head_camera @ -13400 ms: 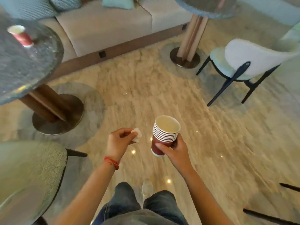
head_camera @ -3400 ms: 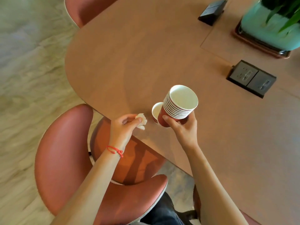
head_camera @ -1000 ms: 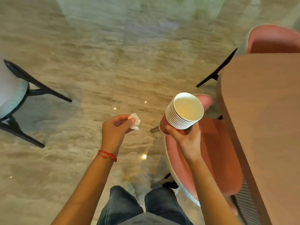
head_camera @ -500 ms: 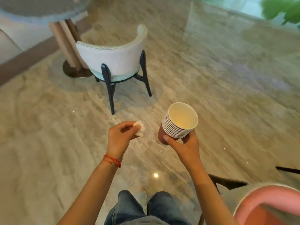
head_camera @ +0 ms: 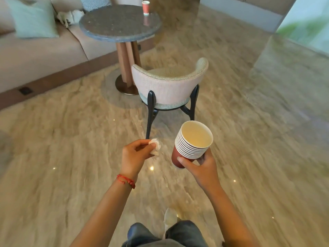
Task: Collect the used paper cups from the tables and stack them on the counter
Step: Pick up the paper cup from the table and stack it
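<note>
walking with the cups toward the round table

left hand (head_camera: 136, 155) pinches a crumpled tissue (head_camera: 155, 146); right hand (head_camera: 199, 164) curls around the cup stack (head_camera: 191, 143), this side of the chair (head_camera: 170, 86). one cup (head_camera: 146, 7) waits on the round table (head_camera: 120, 23) behind the chair. the tilted stack may slip.

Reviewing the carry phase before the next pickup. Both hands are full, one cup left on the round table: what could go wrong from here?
1. The right hand grips only the bottom of the cup stack, which leans; it may tip.
2. The left hand pinches a tissue wad, leaving no free grip for the lone cup.
3. The chair blocks the direct path to the round table.
</note>
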